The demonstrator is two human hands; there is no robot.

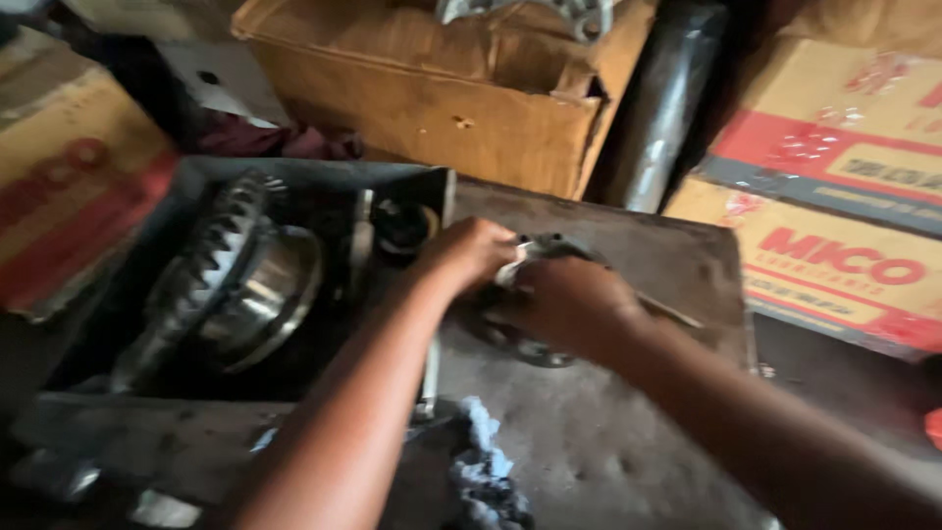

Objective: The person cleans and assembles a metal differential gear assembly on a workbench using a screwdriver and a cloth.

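Observation:
My left hand [473,249] and my right hand [564,300] meet over a round dark metal part [535,350] lying on a grey worn bench top [608,432]. Both hands are closed around the part, and a bit of white cloth [513,268] shows between them. Most of the part is hidden under my hands; only its lower rim and a piece of its upper edge [559,241] show. The picture is blurred.
A large toothed ring gear with a shiny hub [235,275] sits in a dark tray [314,172] at the left. A rag [483,471] lies near the front. Cardboard boxes [442,88] [834,196] and a dark pipe [659,108] stand behind the bench.

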